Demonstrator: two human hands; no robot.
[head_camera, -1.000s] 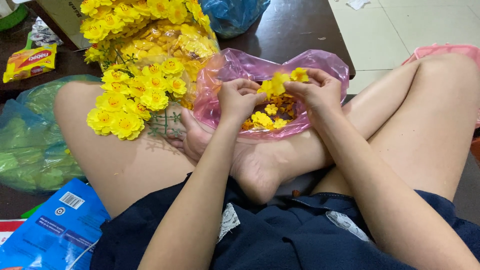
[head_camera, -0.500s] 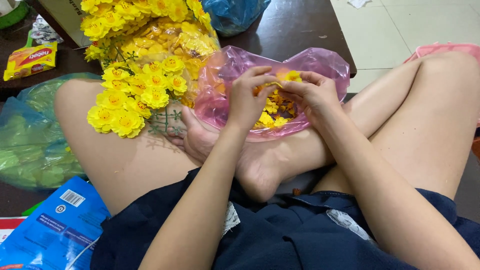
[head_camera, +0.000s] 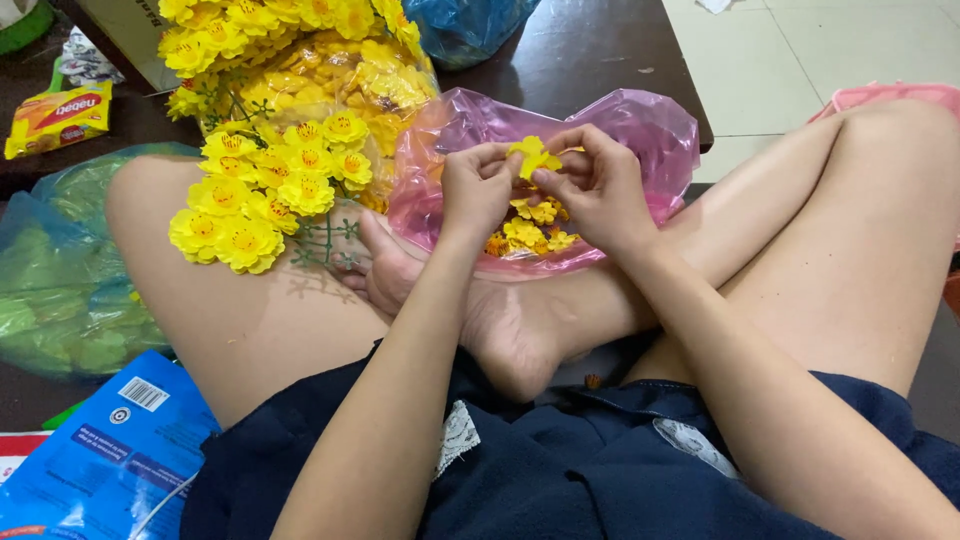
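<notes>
Both of my hands meet above a pink plastic bag (head_camera: 655, 135) that rests on my crossed legs. My left hand (head_camera: 478, 190) and my right hand (head_camera: 598, 185) pinch one small yellow artificial flower (head_camera: 533, 156) between their fingertips. Inside the bag lie several more loose yellow flowers (head_camera: 530, 232). A bunch of finished yellow flowers on green stems (head_camera: 262, 190) leans over my left knee, just left of the bag.
A larger heap of yellow flowers (head_camera: 320, 70) lies behind the bunch on the dark floor. A green plastic bag (head_camera: 55, 290) sits at the left, a blue packet (head_camera: 95, 455) at the lower left, a yellow snack packet (head_camera: 55, 115) at the far left, a blue bag (head_camera: 470, 25) at the top.
My hands have lifted out of the pink bag with a single yellow flower, which both now hold higher up between the fingertips.
</notes>
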